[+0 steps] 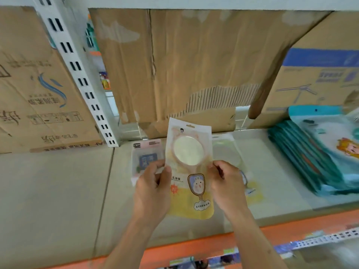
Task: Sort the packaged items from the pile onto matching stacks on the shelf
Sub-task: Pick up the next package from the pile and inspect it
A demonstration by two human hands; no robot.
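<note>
Mirror packet (189, 158) is held up over the shelf (58, 191), both grips closed on it: left hand (153, 189) pinches its left edge, right hand (227, 187) its right. Teal stack (303, 156) sits off right.

Open shelf (58, 181) room at left; teal packet stack (303, 158) on the right.
</note>
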